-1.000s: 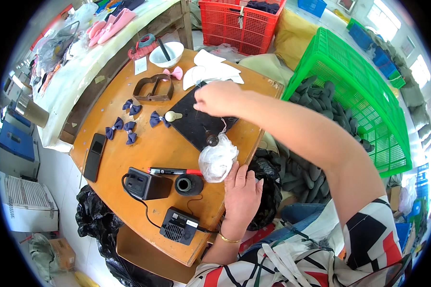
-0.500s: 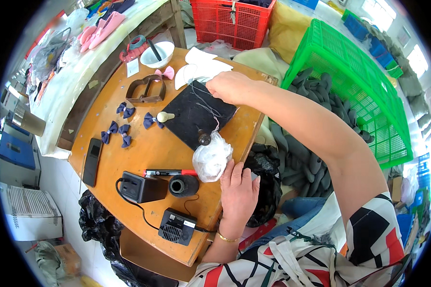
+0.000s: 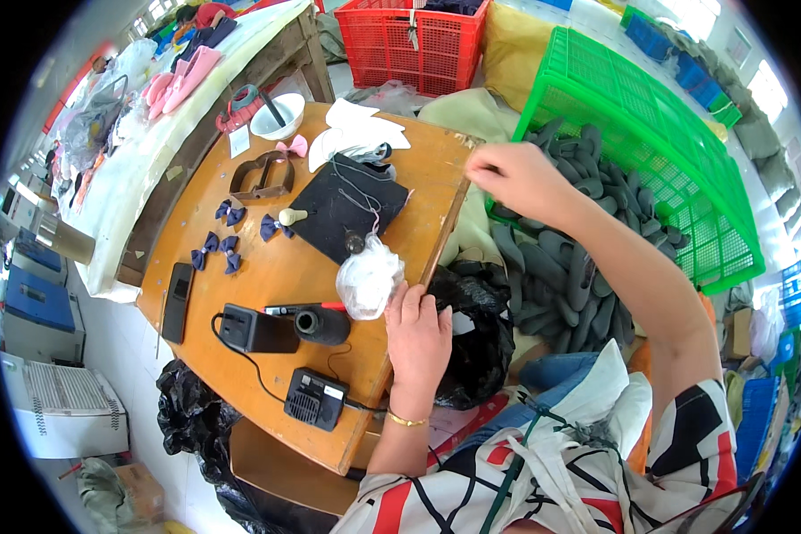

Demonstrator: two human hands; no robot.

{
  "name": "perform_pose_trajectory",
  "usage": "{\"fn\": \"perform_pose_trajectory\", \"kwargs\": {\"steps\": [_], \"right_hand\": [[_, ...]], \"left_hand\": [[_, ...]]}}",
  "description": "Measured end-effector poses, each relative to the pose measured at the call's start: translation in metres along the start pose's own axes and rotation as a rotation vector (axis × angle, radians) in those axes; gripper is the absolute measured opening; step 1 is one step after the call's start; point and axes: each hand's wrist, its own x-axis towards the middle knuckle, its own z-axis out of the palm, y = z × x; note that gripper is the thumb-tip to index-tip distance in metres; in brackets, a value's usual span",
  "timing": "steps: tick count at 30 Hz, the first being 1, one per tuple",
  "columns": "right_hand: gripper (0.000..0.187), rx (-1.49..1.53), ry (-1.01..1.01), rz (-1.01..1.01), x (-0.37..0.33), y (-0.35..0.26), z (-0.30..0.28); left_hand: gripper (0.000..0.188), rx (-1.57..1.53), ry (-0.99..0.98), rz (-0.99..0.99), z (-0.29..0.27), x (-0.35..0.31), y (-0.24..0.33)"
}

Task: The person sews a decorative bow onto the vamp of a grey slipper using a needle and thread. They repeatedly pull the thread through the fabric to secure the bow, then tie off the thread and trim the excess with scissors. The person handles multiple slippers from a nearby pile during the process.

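My left hand (image 3: 418,343) rests at the right edge of the wooden table, fingers stretched out beside a crumpled clear plastic bag (image 3: 369,280). Over the table's far right edge, my right hand (image 3: 516,176) is closed in a pinch; whatever it holds is too small to make out. Between the hands and the bows lies a black sheet (image 3: 334,206) with thin thread across it. A wooden-handled tool (image 3: 292,216) and a dark round knob (image 3: 353,242) sit on the sheet. Navy bows (image 3: 270,228) lie to its left, and white cut pieces (image 3: 351,133) lie beyond it.
A metal cutting die (image 3: 262,175), white bowl (image 3: 278,117), phone (image 3: 178,303), black box (image 3: 256,329) and small black device (image 3: 316,398) stand on the table. At right, a green crate (image 3: 650,133) spills grey padded pieces (image 3: 543,276). A black bag (image 3: 472,356) hangs beside the table.
My right hand has moved right, from the black sheet to beyond the table's edge. Grey fabric at the sheet's far corner is uncovered. My left hand stays beside the plastic bag.
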Motion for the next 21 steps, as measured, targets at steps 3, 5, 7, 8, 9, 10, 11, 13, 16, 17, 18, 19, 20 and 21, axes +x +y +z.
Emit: {"fn": "perform_pose_trajectory", "kwargs": {"steps": [3, 5, 7, 8, 9, 10, 11, 13, 16, 17, 18, 19, 20, 21], "right_hand": [[0.013, 0.485, 0.001, 0.234, -0.086, -0.014, -0.028], [0.014, 0.59, 0.07, 0.375, -0.14, -0.015, -0.029], [0.011, 0.679, 0.036, 0.477, -0.184, -0.015, -0.022], [0.011, 0.721, 0.032, 0.492, -0.201, -0.013, -0.015], [0.012, 0.765, 0.032, 0.48, -0.212, -0.018, -0.009], [0.012, 0.81, 0.036, 0.472, -0.219, -0.022, -0.004], [0.012, 0.829, 0.045, 0.457, -0.225, -0.025, -0.003], [0.011, 0.864, 0.077, 0.434, -0.237, -0.029, -0.004], [0.013, 1.395, 0.169, 0.454, -0.259, -0.012, -0.018], [0.014, 1.479, 0.249, 0.571, -0.271, -0.002, -0.018], [0.015, 1.559, 0.346, 0.679, -0.282, 0.009, -0.017], [0.013, 1.619, 0.434, 0.722, -0.291, 0.017, -0.016], [0.01, 1.686, 0.511, 0.744, -0.304, 0.03, -0.016], [0.011, 1.78, 0.573, 0.727, -0.327, 0.05, -0.015]], "left_hand": [[0.026, -0.058, 0.079, 0.022, -0.001, -0.004, -0.002], [0.027, -0.135, 0.181, 0.011, 0.002, -0.005, 0.003], [0.037, -0.306, 0.181, 0.01, -0.002, -0.003, 0.03], [0.042, -0.39, 0.171, 0.009, -0.006, -0.004, 0.048], [0.051, -0.7, 0.065, -0.045, -0.007, -0.006, 0.069], [0.06, -1.01, -0.05, -0.099, -0.006, -0.008, 0.085], [0.065, -1.166, -0.201, -0.086, 0.001, -0.011, 0.094], [0.065, -1.511, -0.662, -0.136, 0.018, -0.014, 0.104], [0.017, -1.72, -0.881, -0.45, 0.052, -0.03, 0.106], [0.01, -1.726, -0.86, -0.599, 0.057, -0.035, 0.111], [0.01, -1.715, -0.847, -0.744, 0.062, -0.035, 0.114], [0.011, -1.785, -0.885, -0.743, 0.068, -0.034, 0.11], [0.011, -1.73, -0.855, -0.757, 0.073, -0.035, 0.112], [0.011, -1.643, -0.837, -0.789, 0.078, -0.038, 0.115]]}}
